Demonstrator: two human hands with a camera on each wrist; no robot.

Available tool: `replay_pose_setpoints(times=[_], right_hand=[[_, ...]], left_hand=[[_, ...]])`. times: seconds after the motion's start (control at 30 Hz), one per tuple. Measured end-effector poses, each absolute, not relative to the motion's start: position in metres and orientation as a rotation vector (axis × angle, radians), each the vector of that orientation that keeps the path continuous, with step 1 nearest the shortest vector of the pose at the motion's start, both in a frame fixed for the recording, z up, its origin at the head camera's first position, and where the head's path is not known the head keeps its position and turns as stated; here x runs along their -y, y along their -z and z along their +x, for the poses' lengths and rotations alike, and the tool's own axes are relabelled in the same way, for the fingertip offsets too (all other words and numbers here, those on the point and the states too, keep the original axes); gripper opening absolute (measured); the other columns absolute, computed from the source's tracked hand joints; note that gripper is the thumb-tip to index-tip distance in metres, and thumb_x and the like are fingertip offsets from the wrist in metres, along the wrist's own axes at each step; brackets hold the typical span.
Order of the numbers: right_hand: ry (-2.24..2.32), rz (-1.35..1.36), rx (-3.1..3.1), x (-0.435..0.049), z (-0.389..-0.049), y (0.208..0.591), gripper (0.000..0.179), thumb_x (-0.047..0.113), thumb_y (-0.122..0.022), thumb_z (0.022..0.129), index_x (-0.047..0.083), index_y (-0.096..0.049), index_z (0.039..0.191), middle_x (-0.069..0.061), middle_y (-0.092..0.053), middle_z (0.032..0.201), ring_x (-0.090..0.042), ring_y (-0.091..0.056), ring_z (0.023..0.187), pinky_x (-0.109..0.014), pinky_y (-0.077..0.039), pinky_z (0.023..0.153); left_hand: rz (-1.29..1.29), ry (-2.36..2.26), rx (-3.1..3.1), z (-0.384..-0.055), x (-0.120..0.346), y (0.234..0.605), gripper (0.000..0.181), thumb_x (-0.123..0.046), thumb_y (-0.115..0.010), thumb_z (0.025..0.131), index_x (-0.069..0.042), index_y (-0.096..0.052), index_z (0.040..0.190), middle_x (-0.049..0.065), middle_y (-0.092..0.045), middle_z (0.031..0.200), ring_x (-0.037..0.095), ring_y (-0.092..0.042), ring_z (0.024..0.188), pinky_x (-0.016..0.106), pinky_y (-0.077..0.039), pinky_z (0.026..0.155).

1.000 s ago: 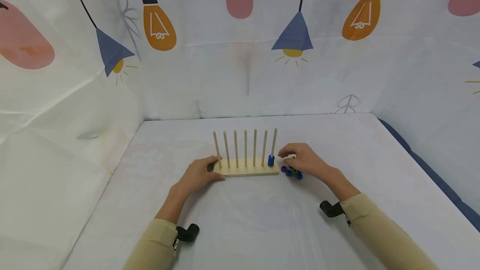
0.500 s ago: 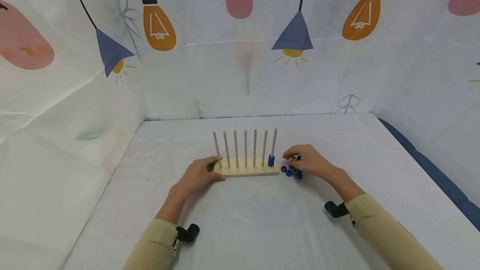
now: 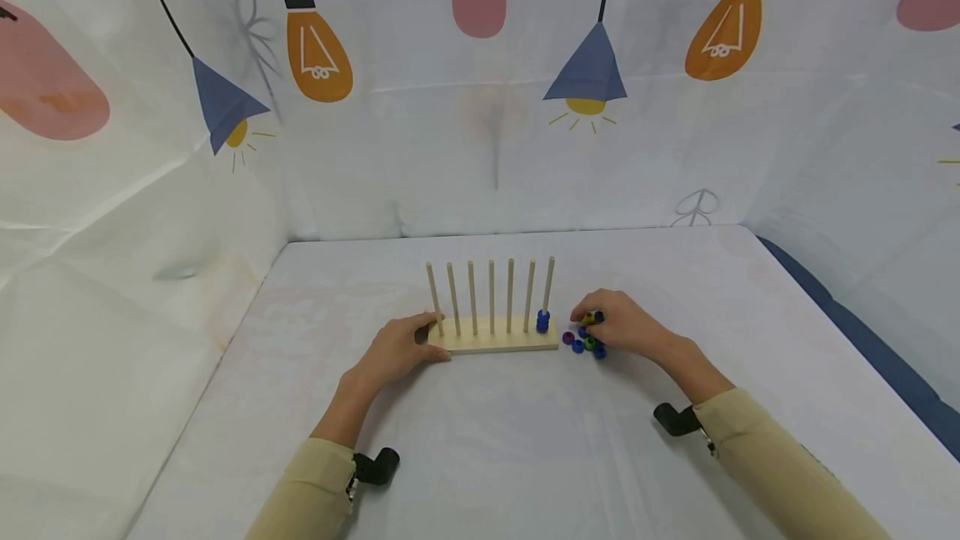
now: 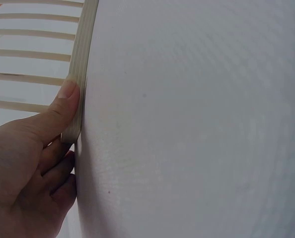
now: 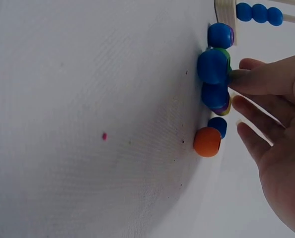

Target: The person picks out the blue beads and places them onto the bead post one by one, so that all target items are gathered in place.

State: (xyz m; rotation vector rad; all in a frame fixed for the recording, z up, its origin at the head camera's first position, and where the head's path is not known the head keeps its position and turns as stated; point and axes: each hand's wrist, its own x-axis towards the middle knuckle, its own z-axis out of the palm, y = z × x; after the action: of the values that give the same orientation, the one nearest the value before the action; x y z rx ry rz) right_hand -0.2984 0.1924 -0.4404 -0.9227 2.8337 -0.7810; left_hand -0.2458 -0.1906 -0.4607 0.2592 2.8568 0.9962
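A pale wooden peg rack with a row of upright pegs stands on the table. My left hand grips its left end, the thumb along the front edge of the base in the left wrist view. Three blue beads are stacked on the rightmost peg. Just right of the rack, my right hand hovers at a cluster of loose beads with loosely bent fingers, thumb and fingertips apart. Among these beads are a purple bead, a green bead, an orange bead and several blue ones. The hand partly hides the cluster.
The white-covered table stretches around the rack. Behind it hangs a white sheet printed with lamps and bulbs. A small black device is worn at the left wrist, another black device at the right.
My right hand has shifted slightly right, away from the rack, uncovering more of the loose beads. The left hand and the rack have stayed still.
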Motion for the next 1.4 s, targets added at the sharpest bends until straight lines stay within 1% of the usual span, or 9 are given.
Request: replay_pose_setpoints(times=[0.2,0.4,0.6,0.87,1.2,1.3,1.4], right_hand=[[0.766,-0.927,-2.836,-0.1927,-0.2976,0.4416,0.025,-0.010,-0.068,0.081,0.005,-0.076,0.100,-0.005,-0.073,0.100,-0.024,-0.065,0.100,-0.047,-0.056,0.089],[0.726,-0.953,-2.865,-0.1916,-0.2983,0.4437,0.022,-0.006,-0.070,0.083,0.007,-0.077,0.099,-0.004,-0.073,0.099,-0.023,-0.064,0.097,-0.046,-0.055,0.088],[0.669,-0.992,-2.887,-0.1895,-0.2992,0.4452,0.020,-0.003,-0.072,0.083,0.007,-0.078,0.099,-0.002,-0.073,0.096,-0.020,-0.064,0.094,-0.044,-0.055,0.086],[0.620,-1.034,-2.894,-0.1864,-0.3011,0.4463,0.021,-0.003,-0.073,0.081,0.005,-0.078,0.100,-0.002,-0.072,0.094,-0.018,-0.062,0.090,-0.040,-0.055,0.081],[0.669,-0.990,-2.897,-0.1838,-0.3000,0.4478,0.017,0.002,-0.073,0.082,0.005,-0.079,0.098,-0.001,-0.071,0.090,-0.016,-0.061,0.086,-0.035,-0.054,0.077],[0.689,-0.959,-2.882,-0.1839,-0.3001,0.4476,0.016,0.003,-0.074,0.083,0.006,-0.078,0.098,0.000,-0.071,0.091,-0.015,-0.061,0.087,-0.035,-0.054,0.077],[0.703,-0.945,-2.875,-0.1841,-0.3002,0.4476,0.015,0.003,-0.074,0.084,0.006,-0.078,0.098,0.000,-0.072,0.093,-0.015,-0.062,0.089,-0.036,-0.055,0.079]], left_hand=[[0.263,-0.999,-2.853,-0.2449,0.1897,0.4588,0.075,-0.042,-0.081,0.081,-0.016,-0.053,0.145,0.011,-0.051,0.150,0.034,-0.042,0.143,0.052,-0.036,0.117],[0.261,-0.992,-2.855,-0.2446,0.1901,0.4584,0.075,-0.041,-0.081,0.081,-0.015,-0.053,0.145,0.011,-0.051,0.150,0.034,-0.042,0.143,0.051,-0.035,0.118],[0.271,-0.998,-2.858,-0.2459,0.1905,0.4582,0.073,-0.041,-0.081,0.081,-0.015,-0.054,0.144,0.012,-0.052,0.149,0.035,-0.043,0.143,0.052,-0.036,0.117],[0.265,-1.002,-2.853,-0.2457,0.1899,0.4580,0.073,-0.041,-0.081,0.081,-0.016,-0.054,0.144,0.012,-0.052,0.149,0.035,-0.043,0.142,0.052,-0.036,0.117],[0.253,-0.993,-2.857,-0.2448,0.1908,0.4603,0.074,-0.042,-0.081,0.081,-0.016,-0.054,0.144,0.011,-0.052,0.149,0.034,-0.043,0.143,0.051,-0.036,0.117],[0.253,-0.997,-2.858,-0.2445,0.1909,0.4610,0.074,-0.042,-0.081,0.081,-0.015,-0.054,0.144,0.011,-0.052,0.149,0.033,-0.043,0.143,0.051,-0.036,0.118],[0.255,-0.995,-2.862,-0.2442,0.1909,0.4607,0.074,-0.042,-0.081,0.081,-0.015,-0.054,0.144,0.012,-0.052,0.149,0.034,-0.043,0.142,0.051,-0.036,0.117]])
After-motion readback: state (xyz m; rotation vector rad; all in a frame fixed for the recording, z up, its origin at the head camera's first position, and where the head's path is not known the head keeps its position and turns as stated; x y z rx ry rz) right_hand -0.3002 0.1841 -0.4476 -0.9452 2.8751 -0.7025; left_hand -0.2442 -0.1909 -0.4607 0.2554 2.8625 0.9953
